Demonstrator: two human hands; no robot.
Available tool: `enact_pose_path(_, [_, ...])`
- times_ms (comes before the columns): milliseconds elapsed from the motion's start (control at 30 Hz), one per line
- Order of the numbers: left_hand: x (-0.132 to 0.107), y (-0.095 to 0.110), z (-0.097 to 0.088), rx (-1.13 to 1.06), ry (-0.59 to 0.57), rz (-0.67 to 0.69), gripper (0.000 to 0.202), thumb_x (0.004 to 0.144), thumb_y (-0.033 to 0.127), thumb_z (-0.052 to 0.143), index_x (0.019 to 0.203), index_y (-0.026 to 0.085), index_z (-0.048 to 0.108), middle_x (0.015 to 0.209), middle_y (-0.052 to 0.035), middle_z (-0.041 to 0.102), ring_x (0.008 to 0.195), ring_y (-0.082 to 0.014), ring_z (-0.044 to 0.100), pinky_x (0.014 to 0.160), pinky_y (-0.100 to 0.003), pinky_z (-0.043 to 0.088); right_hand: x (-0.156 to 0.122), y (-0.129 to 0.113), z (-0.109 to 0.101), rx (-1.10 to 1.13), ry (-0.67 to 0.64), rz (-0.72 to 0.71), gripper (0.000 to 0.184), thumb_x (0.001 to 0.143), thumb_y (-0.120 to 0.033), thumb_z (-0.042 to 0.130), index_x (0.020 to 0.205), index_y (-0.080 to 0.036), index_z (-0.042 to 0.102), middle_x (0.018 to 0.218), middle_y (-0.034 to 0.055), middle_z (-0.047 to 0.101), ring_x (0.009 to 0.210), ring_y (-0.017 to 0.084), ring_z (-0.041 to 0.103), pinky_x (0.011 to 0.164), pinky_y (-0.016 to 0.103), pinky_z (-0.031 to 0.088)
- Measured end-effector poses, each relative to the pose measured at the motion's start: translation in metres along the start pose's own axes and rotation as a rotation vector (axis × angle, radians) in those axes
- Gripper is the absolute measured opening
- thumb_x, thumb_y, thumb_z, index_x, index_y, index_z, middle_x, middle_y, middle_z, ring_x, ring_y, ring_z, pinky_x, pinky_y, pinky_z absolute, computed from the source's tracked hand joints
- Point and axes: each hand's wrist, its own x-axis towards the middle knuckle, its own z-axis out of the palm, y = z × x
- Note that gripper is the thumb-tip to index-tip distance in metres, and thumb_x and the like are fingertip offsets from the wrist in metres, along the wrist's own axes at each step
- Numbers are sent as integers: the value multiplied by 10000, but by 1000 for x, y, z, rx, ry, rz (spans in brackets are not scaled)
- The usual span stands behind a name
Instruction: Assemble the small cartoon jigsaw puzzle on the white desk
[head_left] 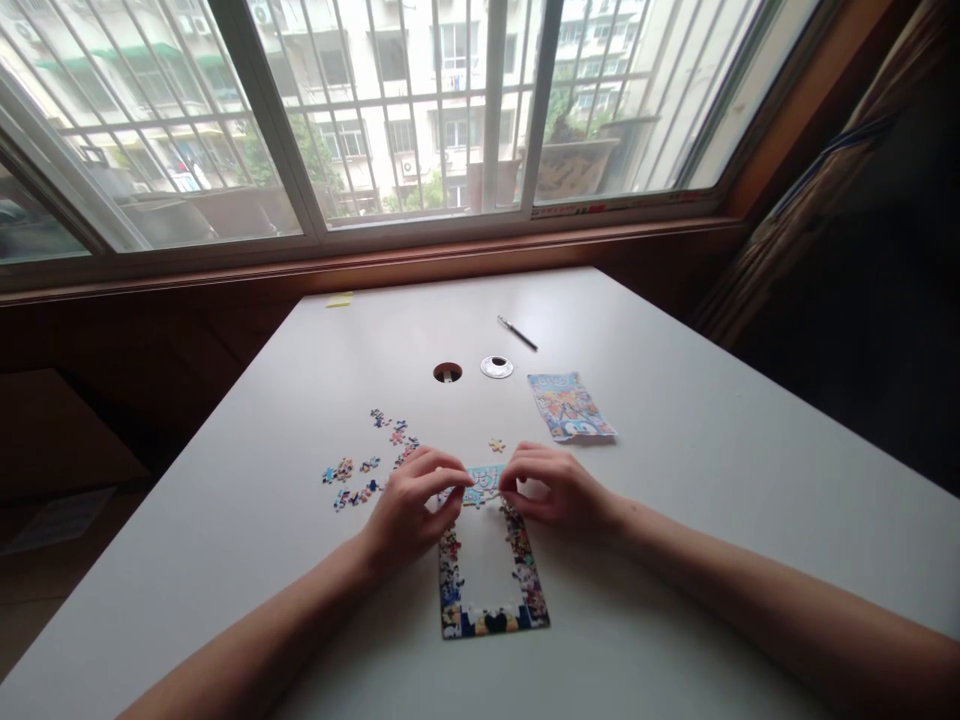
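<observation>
A small jigsaw puzzle point(491, 600) lies on the white table point(712, 480), its border joined and its middle bare. My left hand point(412, 505) and my right hand point(559, 490) meet at the puzzle's far edge. Both pinch the joined light-blue top pieces point(484, 482) between fingertips. Several loose puzzle pieces point(367, 470) are scattered just left of my left hand. One single piece point(496, 444) lies just beyond my fingers.
A printed puzzle picture card point(570, 407) lies beyond my right hand. Farther back are a cable hole point(448, 372), its white round cap point(496, 367), a pen point(517, 333) and a yellow note point(340, 299). A barred window runs behind the table.
</observation>
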Motion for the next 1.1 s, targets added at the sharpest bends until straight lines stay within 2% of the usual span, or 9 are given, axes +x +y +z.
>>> enact_pose_path(100, [-2,-4,-2,57,2,-2,201,866,102,558,925,219,710,915,-66,693,876,-211,608,815,-389,505,0,4,-2,55,-28,179,60,826,-157,638,827,-192,688,735,9,663,636,118,577,596,233,473])
enact_pose_path(167, [-3,-4,-2,73,-13,-7,206,849,85,563,914,219,706,914,-62,689,877,-211,598,814,-388,502,0,5,-3,66,-31,211,62,828,-153,628,834,-186,680,740,6,661,630,112,564,591,231,464])
enact_pose_path(300, [-3,-3,0,140,-71,19,213,848,116,590,972,239,713,958,-63,683,934,-229,578,849,-406,495,2,5,-4,-12,41,165,89,816,-136,624,870,-189,670,805,33,643,745,156,576,704,299,496])
enact_pose_path(433, [-3,-1,1,211,-116,42,211,861,145,607,1006,255,713,1000,-62,680,975,-237,557,885,-424,474,2,6,-2,-91,-12,103,166,776,-152,708,927,-222,711,943,67,609,924,216,568,839,389,501])
enact_pose_path(667, [-2,-3,1,210,-135,50,123,888,165,595,930,225,693,954,-51,684,939,-219,563,890,-407,455,1,7,-2,-67,-39,96,89,800,-140,704,836,-221,714,945,65,600,931,212,576,852,387,499])
enact_pose_path(800, [-3,-5,2,190,-121,76,106,898,178,606,934,229,692,931,-49,698,915,-215,579,871,-390,460,1,8,-2,62,-39,107,99,914,-218,618,906,-196,714,867,59,649,781,162,605,709,293,504])
enact_pose_path(900, [-4,-7,4,173,-57,101,147,894,213,650,1035,236,685,939,-51,712,912,-216,590,851,-376,467,0,6,1,147,-54,122,126,932,-250,608,955,-183,712,797,38,664,659,123,571,600,244,461])
enact_pose_path(967, [-6,-7,5,180,-25,125,175,893,220,668,1065,250,682,931,-39,723,901,-210,595,839,-366,462,0,4,4,177,-54,152,106,914,-248,634,958,-182,704,744,13,653,627,110,545,585,230,443])
enact_pose_path(1100, [-7,-5,7,225,-3,169,125,892,174,664,973,264,695,864,3,737,853,-185,602,823,-351,436,-1,-1,7,214,-65,208,56,880,-232,667,864,-180,677,698,-16,632,614,97,528,585,216,434])
